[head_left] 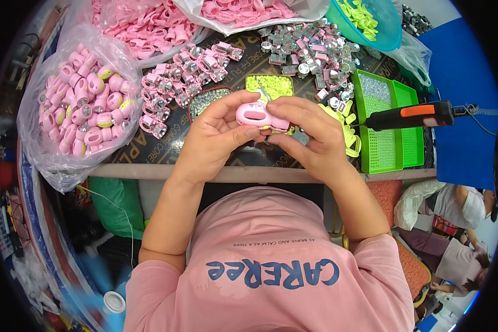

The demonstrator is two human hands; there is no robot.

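Observation:
Over the near edge of the table, both hands hold one small pink plastic flashlight casing (pixel 254 115) with an oval opening in its handle. My left hand (pixel 220 124) grips its left end between thumb and fingers. My right hand (pixel 314 128) pinches its right end, thumb below and fingers above. Just behind the hands sits a square tray of small yellow-green parts (pixel 285 84). To its left is a tray of small metal parts (pixel 207 99), partly covered by my left hand. Flat yellow-green pieces (pixel 349 141) lie to the right of my right hand.
A clear bag of pink flashlights (pixel 83 110) stands left. Pink-and-silver assemblies (pixel 174 83) and grey parts (pixel 315 52) are heaped behind. On the right, an electric screwdriver (pixel 412 115) hangs over green trays (pixel 382 160). A teal basin (pixel 390 39) stands far right; people sit beyond.

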